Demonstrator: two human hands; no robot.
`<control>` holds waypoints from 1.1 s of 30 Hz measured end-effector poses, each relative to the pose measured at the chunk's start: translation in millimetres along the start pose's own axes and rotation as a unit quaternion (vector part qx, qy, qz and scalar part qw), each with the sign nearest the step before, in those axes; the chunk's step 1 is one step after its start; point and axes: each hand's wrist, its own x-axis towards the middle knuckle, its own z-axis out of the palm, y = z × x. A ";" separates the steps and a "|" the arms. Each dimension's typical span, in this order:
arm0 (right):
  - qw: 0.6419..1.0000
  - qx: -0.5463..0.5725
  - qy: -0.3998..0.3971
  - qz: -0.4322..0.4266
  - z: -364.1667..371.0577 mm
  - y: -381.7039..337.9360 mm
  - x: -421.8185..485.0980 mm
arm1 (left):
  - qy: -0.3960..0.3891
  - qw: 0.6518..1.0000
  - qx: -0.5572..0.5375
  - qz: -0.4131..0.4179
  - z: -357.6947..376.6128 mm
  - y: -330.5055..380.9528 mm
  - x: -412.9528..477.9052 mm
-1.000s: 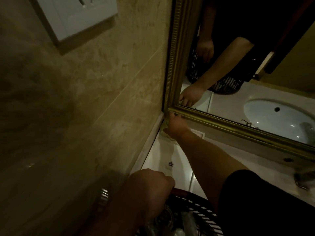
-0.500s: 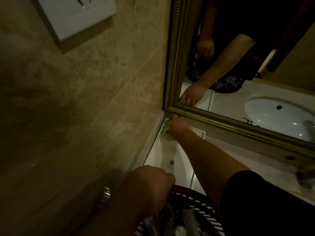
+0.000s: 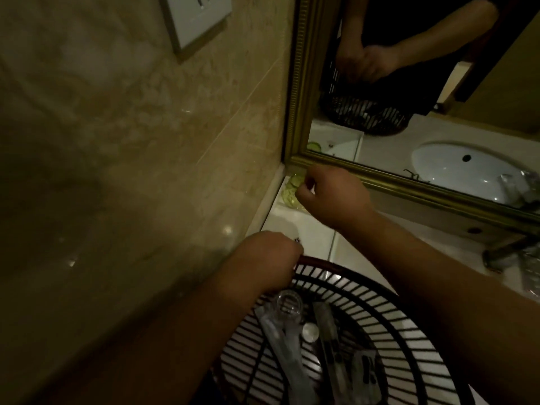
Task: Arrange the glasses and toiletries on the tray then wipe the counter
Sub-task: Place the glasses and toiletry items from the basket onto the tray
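Note:
My left hand [image 3: 268,258] grips the far rim of a black slotted basket [image 3: 350,287] held low in front of me. Inside it lie a clear glass [image 3: 289,308], a small white cap [image 3: 310,331] and several wrapped toiletry packets [image 3: 330,343]. My right hand [image 3: 330,197] hovers over the far corner of the white tray [image 3: 309,229] with its fingers curled, and nothing shows in it. A round yellow-green item [image 3: 290,191] lies in that tray corner, just left of my fingertips.
A gold-framed mirror [image 3: 409,182] runs along the back of the pale counter [image 3: 365,258] and reflects the white sink [image 3: 461,168]. A metal faucet [image 3: 502,252] and crinkled plastic [image 3: 531,273] are at the right. The marble wall with a socket [image 3: 198,19] closes the left.
My right hand has drawn back from the tray corner under the mirror frame, uncovering the yellow-green item. The basket's inside has come more into view; my left hand keeps its grip.

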 end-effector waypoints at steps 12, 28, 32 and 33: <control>0.914 -0.063 -0.392 -0.083 57.5 -41.5 -177.9 | -0.001 1.000 -0.012 -0.010 1.3 -1.3 3.2; 0.916 -0.040 -0.398 -0.019 78.1 -37.3 -177.6 | -0.009 1.000 -0.016 -0.007 4.1 -2.4 5.1; 0.931 -0.037 -0.360 -0.039 39.5 -39.7 -182.6 | -0.011 1.000 -0.010 -0.007 1.5 -1.8 4.8; 0.939 -0.033 -0.340 -0.039 24.9 -40.3 -182.9 | -0.011 1.000 -0.012 -0.006 0.6 -1.6 4.4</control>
